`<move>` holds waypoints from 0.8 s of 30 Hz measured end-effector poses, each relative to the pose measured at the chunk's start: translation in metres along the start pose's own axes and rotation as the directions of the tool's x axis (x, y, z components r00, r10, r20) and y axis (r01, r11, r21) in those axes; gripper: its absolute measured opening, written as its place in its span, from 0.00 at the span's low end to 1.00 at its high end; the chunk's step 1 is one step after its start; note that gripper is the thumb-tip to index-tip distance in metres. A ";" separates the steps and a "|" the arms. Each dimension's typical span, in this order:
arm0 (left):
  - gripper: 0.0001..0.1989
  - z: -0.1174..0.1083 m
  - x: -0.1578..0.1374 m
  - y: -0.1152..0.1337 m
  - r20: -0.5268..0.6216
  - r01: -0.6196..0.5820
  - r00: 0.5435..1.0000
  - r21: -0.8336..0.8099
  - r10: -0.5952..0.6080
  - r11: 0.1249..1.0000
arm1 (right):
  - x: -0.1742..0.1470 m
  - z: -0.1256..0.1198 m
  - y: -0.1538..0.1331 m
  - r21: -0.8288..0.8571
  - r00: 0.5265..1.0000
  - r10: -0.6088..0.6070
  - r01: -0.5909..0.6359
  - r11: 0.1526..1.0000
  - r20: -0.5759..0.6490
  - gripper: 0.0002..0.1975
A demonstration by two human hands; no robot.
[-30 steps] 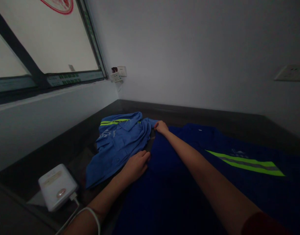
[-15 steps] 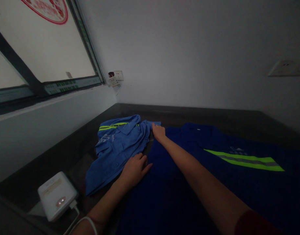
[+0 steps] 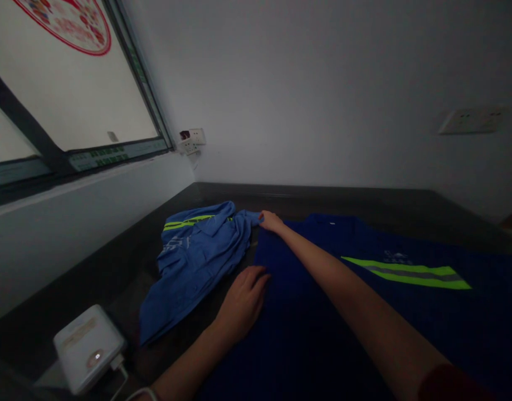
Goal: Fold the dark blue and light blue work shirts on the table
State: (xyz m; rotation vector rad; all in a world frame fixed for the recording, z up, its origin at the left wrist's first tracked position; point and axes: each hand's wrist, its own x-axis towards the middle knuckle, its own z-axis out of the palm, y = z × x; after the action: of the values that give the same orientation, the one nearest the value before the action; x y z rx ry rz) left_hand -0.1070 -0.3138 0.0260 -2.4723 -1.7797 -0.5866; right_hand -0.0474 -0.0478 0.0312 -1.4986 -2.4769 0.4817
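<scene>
Your left hand (image 3: 244, 298) lies flat, fingers together, on the dark navy cloth shirt (image 3: 322, 312); right hand (image 3: 271, 221) presses its far left edge, fingers flat.

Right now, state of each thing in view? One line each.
dark blue shirt: spread flat on the counter, left edge folded in.
light blue shirt: rumpled, beside the dark one.
left hand: flat, pressing the dark shirt's edge.
right hand: at the fold's far end, grip unclear.
white power bank: cable plugged in, light on.
</scene>
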 end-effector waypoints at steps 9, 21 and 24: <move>0.27 0.019 -0.006 0.004 0.178 -0.096 0.981 0.080 0.081 0.992 | -0.007 0.016 -0.001 0.002 0.999 -0.005 0.005 1.000 -0.042 0.13; 0.28 0.019 -0.009 0.007 0.170 -0.049 0.985 0.093 0.032 0.994 | -0.032 0.027 -0.008 -0.129 0.969 -0.178 0.157 0.979 -0.170 0.19; 0.28 0.018 -0.009 0.007 0.196 -0.033 0.980 0.077 0.017 0.996 | -0.034 0.024 -0.010 -0.129 0.964 -0.181 0.158 0.979 -0.195 0.19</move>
State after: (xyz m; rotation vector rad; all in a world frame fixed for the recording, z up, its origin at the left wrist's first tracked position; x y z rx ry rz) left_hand -0.0981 -0.3204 0.0080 -2.5710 -1.7932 -0.2729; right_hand -0.0480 -0.0861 0.0122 -1.2850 -2.4736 0.1499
